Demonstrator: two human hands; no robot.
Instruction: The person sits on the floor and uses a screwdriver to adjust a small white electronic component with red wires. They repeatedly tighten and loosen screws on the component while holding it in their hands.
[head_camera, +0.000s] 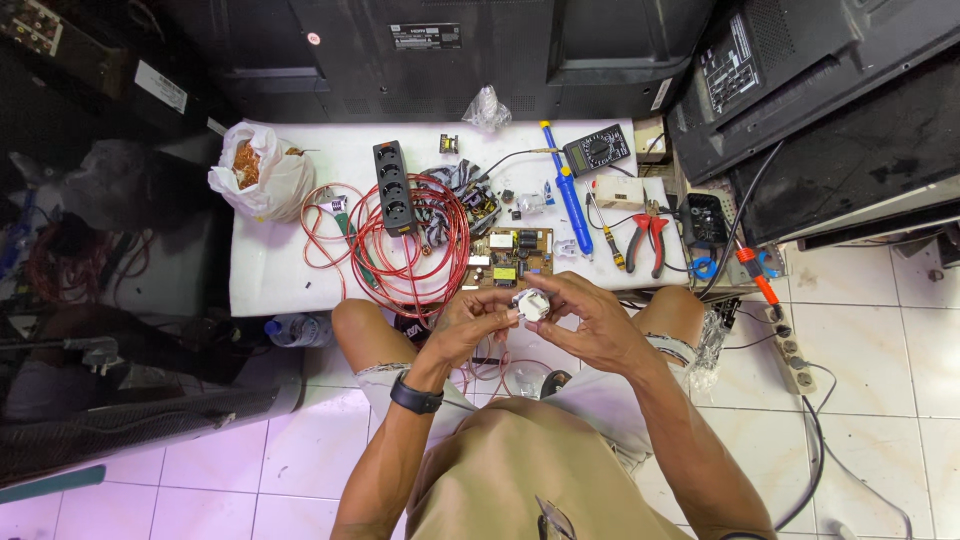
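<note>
head view: a person sits on a tiled floor (870, 340) in front of a low white table (265, 270), knees drawn up to its near edge. both hands meet just above the lap, close to that edge. between them sits a small white part (531, 305), rounded and pale; it may be a plug or a socket piece, but it is too small to tell.

the left hand (468, 322), a black watch (415, 396) on its wrist, closes on the white part from the left, with fingertips curled in and pressed against its left side. the right hand (590, 318) comes over from the right, its fingers (548, 287) arched over the top of the part and the thumb beneath, so the part is pinched between the two sets of fingertips with only its middle showing. both hands are clamped on it, and no gap shows between the fingers and the part.

just beyond the hands a green circuit board (510, 258) lies on the table. left of it is a tangle of red wire (415, 240), with a black power strip (393, 187) lying across it. farther left sits a white plastic bag (262, 172). right of the board lie a blue soldering iron (567, 190), a black multimeter (597, 149) and red-handled pliers (648, 240). dark television backs (440, 50) stand behind the table.
</note>
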